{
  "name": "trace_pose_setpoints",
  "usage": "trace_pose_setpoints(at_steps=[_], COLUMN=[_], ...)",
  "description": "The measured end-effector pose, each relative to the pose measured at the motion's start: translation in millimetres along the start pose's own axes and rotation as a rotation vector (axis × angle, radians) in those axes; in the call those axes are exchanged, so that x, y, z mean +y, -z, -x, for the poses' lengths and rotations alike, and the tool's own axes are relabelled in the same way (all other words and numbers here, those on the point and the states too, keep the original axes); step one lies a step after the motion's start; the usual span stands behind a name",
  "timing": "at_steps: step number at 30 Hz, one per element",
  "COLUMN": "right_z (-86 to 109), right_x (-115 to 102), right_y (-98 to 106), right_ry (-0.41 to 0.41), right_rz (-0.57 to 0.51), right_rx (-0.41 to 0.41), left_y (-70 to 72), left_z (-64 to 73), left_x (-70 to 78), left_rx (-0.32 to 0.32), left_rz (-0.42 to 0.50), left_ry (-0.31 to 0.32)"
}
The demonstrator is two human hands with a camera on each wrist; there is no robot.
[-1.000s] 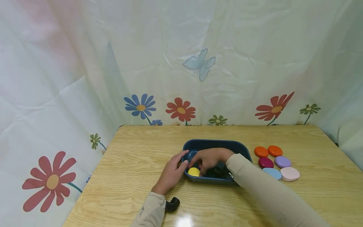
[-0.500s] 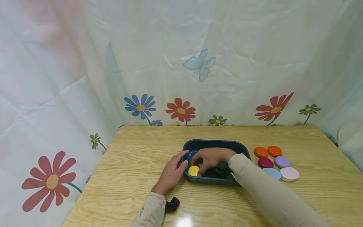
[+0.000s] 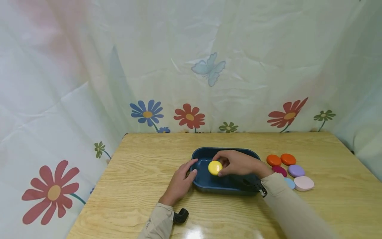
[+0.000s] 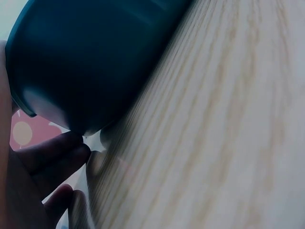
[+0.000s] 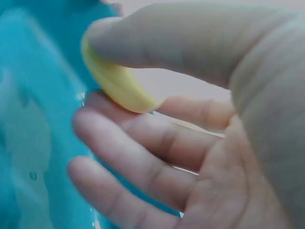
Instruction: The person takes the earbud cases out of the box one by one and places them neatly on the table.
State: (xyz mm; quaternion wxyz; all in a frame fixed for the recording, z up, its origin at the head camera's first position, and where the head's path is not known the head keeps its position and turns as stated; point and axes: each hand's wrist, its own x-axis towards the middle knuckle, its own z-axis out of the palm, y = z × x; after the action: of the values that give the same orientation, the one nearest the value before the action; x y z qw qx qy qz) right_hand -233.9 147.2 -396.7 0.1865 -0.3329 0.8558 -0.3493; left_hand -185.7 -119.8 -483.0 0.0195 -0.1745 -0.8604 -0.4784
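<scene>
A glossy, round yellow disc is pinched between the thumb and fingers of my right hand, over the dark blue bin. In the right wrist view, the yellow disc shows edge-on, thumb on one side and fingertips on the other, with the outer fingers loosely bent. My left hand grips the bin's left end, index finger and thumb at the rim. From the left wrist, the bin shows its outer wall, with fingers against it.
Right of the bin lie several smooth discs on the wooden table: two orange discs, a dark red disc, a lilac disc, a pale pink disc and a partly hidden light blue disc. A flowered curtain hangs behind.
My right hand has taken hold of the yellow disc at the bin's front left corner and brought it up and to the right. The left hand stays at the rim.
</scene>
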Motion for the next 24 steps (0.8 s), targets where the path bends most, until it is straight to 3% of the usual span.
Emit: trace_pose_setpoints(at_steps=[8, 14, 20, 24], right_z=[19.9, 33.4, 45.6, 51.1], right_x=[3, 10, 16, 17], right_y=[0, -10, -13, -11], right_ry=[0.015, 0.006, -0.018, -0.031], right_rz=[-0.187, -0.283, -0.465, -0.495], right_rx=[0.205, 0.294, 0.383, 0.417], left_y=[6.6, 4.5, 0.8, -0.9], left_z=[0.3, 0.4, 0.1, 0.1], left_x=[-2.4, -3.6, -2.3, -2.3], left_rx=[0.030, 0.016, 0.028, 0.036], left_rz=[-0.006, -0.008, -0.009, -0.017], left_ry=[-0.011, -0.029, -0.039, -0.040])
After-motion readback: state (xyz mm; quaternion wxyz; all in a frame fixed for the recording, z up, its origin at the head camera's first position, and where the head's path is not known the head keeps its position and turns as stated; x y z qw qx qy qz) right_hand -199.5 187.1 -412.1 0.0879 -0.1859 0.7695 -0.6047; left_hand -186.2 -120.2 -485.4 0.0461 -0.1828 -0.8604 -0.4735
